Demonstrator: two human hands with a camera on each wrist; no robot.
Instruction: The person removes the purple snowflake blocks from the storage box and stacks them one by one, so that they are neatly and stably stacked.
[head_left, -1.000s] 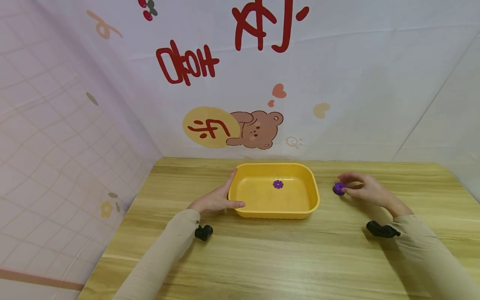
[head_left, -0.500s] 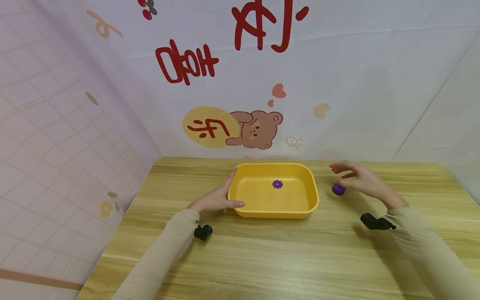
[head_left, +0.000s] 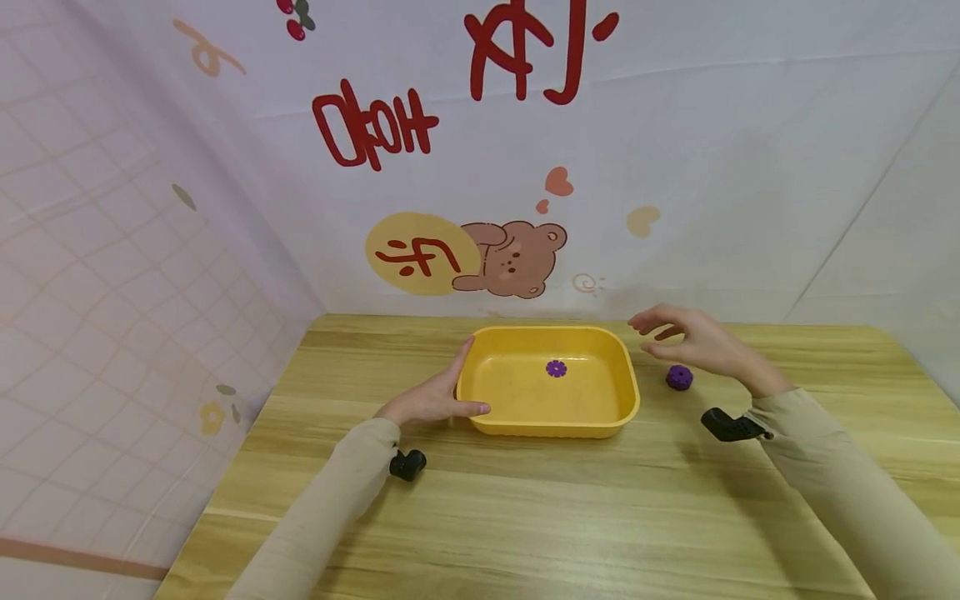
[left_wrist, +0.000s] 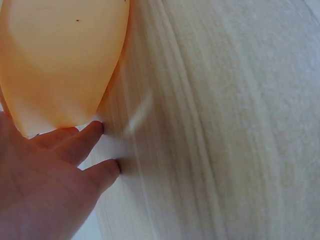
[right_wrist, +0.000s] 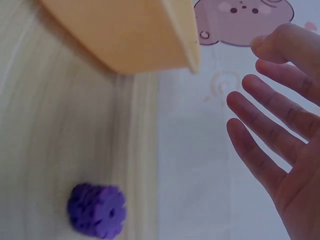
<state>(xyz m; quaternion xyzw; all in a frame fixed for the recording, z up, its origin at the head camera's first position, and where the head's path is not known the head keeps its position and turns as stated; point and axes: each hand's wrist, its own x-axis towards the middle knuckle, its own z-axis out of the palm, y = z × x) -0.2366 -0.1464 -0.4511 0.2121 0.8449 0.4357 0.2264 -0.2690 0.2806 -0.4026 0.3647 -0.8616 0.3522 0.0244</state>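
Observation:
At the left end of the yellow plastic tray [head_left: 547,429], my left hand [head_left: 431,402] holds the rim, its thumb over the near corner and its other fingers along the outside. In the left wrist view, fingertips [left_wrist: 111,170] of that hand touch the table beside the tray wall. A purple notched disc [head_left: 556,368] lies flat inside the tray. My right hand [head_left: 693,340] is raised right of the tray, fingers apart and holding nothing. Below it, a short stack of purple notched discs [head_left: 679,377] stands on the table, seen from the side in the right wrist view [right_wrist: 97,211].
The wooden table [head_left: 570,517] meets a white printed cloth backdrop [head_left: 712,167] behind the tray. A cartoon bear and red characters decorate that cloth. Another cloth [head_left: 112,292] with a grid print hangs at the left. Black wrist cameras sit at both sleeves.
My right hand has let go of the purple stack, leaving it on the table, then risen and moved left toward the tray. The left hand and the tray have stayed put.

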